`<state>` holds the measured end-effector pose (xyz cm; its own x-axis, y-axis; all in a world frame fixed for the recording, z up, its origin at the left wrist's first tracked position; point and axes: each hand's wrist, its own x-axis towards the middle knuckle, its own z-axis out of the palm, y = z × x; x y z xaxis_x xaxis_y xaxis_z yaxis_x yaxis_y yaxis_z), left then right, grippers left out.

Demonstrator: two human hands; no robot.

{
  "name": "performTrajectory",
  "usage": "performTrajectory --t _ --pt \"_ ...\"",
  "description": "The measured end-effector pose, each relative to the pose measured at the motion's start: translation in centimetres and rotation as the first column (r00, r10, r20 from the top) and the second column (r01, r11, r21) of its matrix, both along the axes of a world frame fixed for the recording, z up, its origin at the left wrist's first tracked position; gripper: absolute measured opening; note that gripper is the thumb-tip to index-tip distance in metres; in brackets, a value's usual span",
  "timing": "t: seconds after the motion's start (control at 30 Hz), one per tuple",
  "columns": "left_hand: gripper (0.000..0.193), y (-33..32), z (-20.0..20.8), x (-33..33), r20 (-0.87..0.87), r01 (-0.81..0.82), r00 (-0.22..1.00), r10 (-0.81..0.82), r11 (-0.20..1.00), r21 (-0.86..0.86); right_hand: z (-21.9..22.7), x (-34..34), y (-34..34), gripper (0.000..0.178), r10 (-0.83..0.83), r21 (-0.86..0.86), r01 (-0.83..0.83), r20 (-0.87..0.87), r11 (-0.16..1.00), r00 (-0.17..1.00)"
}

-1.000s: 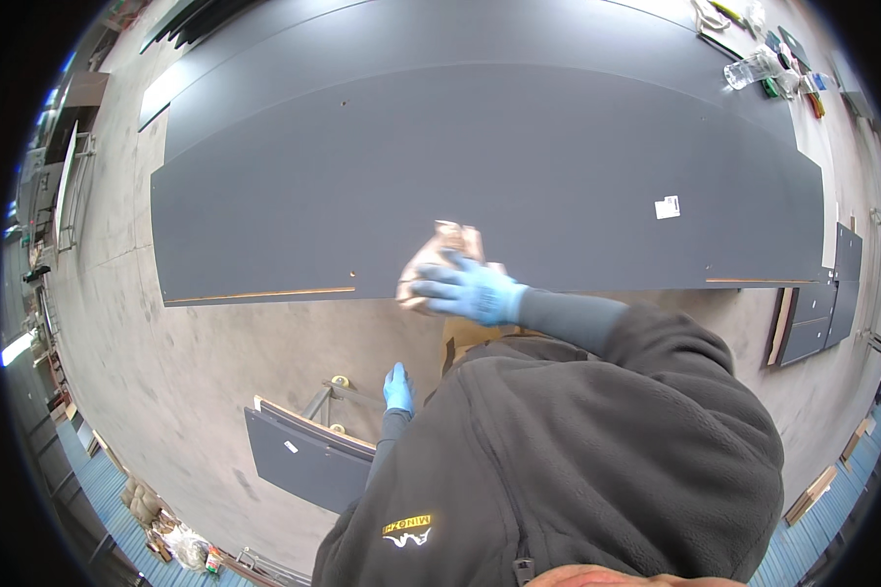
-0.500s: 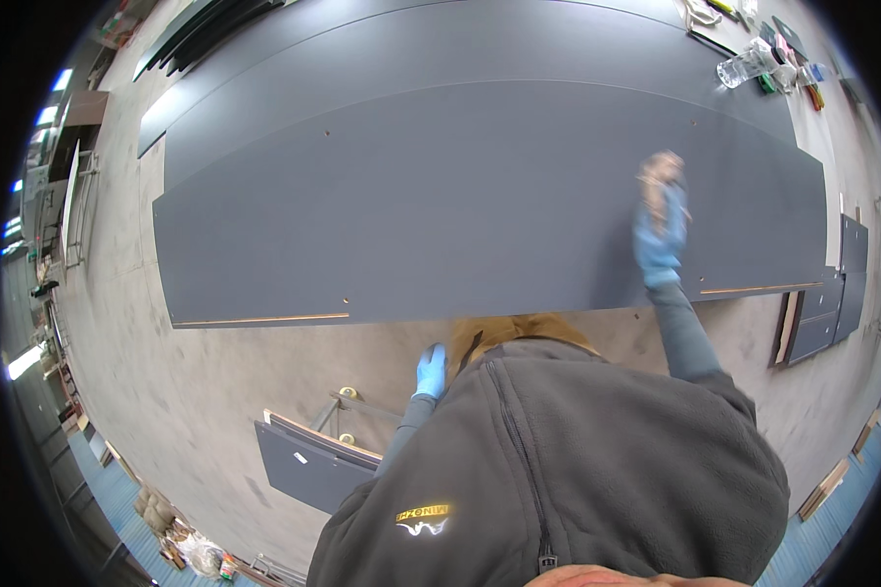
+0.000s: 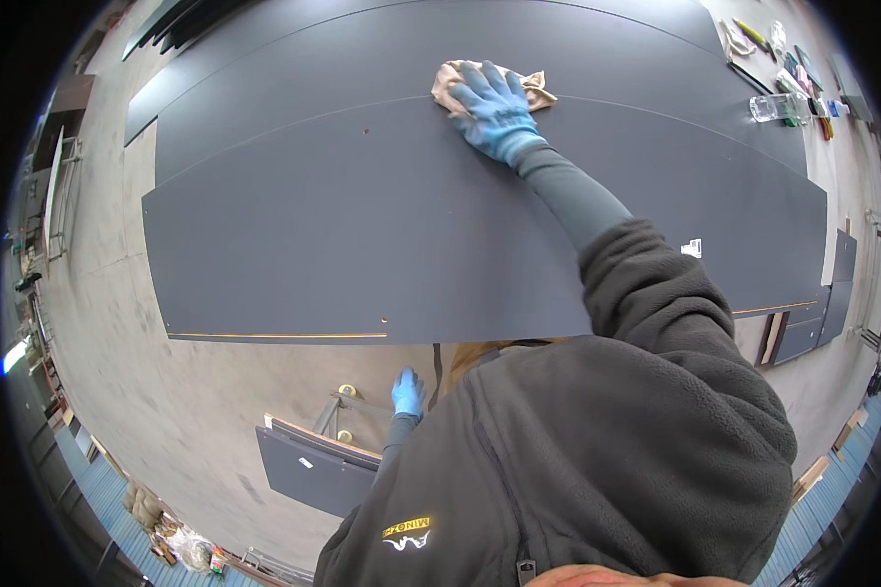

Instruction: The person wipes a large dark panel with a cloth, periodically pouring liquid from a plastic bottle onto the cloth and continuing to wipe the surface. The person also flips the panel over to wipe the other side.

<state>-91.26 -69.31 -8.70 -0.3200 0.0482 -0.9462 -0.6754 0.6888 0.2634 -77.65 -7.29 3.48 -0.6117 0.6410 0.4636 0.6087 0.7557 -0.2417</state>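
A large dark grey panel (image 3: 294, 225) lies in front of me, with small holes and a light-coloured slot along its near edge. My right hand (image 3: 499, 115), in a blue glove, presses a crumpled beige cloth (image 3: 448, 86) flat against the surface at the panel's far edge. Its fingers are spread over the cloth, which sticks out on both sides. My left hand (image 3: 408, 393), also gloved in blue, hangs low beside my body, away from the panel. Its fingers look loosely stretched, with nothing seen in them.
Another grey panel (image 3: 264, 83) lies beyond the first. A clear plastic bottle (image 3: 779, 109) and small tools are at the far right. Below left, boards (image 3: 308, 470) lean by a wheeled metal frame (image 3: 335, 416). More grey boards (image 3: 803, 333) stand at the right.
My right hand has swept the cloth left and away from me, from the panel's right part to its far edge. My left hand has shifted slightly left and down.
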Motion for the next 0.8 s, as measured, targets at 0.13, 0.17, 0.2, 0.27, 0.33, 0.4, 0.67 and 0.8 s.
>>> performTrajectory --t 0.13,0.17,0.2,0.27,0.33,0.4,0.67,0.8 --pt "0.051 1.5 -1.0 0.4 -0.071 0.285 0.958 -0.279 0.953 0.103 -0.2 9.2 -3.9 0.044 0.084 -0.067 -0.076 0.129 0.995 0.988" --pt "0.053 1.8 -1.1 0.5 -0.108 0.302 0.952 -0.288 0.943 0.142 -0.2 12.2 -4.5 0.042 0.035 -0.034 -0.031 0.121 0.999 0.992" --pt "0.055 2.3 -1.5 0.6 -0.020 0.208 0.978 -0.207 0.972 0.110 -0.2 15.0 -4.6 0.041 -0.032 0.032 0.029 0.102 0.999 0.994" --pt "0.059 2.9 -1.9 0.7 0.044 0.096 0.994 -0.099 0.994 0.060 -0.4 19.5 -3.9 0.047 -0.217 0.005 0.218 0.105 0.976 0.970" --pt "0.059 3.5 -2.3 0.6 0.067 0.059 0.996 -0.062 0.997 0.051 -1.8 20.0 -2.9 0.051 -0.302 0.083 0.292 0.149 0.953 0.942" --pt "0.059 3.9 -2.4 0.5 0.096 0.026 0.995 -0.031 0.998 0.052 -3.1 17.5 -1.4 0.053 -0.332 0.104 0.321 0.111 0.941 0.937" --pt "0.040 4.1 -0.2 0.0 -0.035 -0.050 0.998 0.050 0.999 -0.008 0.0 1.2 -7.0 0.065 0.114 -0.126 -0.096 0.143 0.987 0.983" --pt "0.062 2.6 0.4 0.2 -0.056 -0.119 0.991 0.117 0.993 -0.022 2.4 1.0 -20.7 0.066 0.751 -0.493 -0.590 0.238 0.640 0.616"
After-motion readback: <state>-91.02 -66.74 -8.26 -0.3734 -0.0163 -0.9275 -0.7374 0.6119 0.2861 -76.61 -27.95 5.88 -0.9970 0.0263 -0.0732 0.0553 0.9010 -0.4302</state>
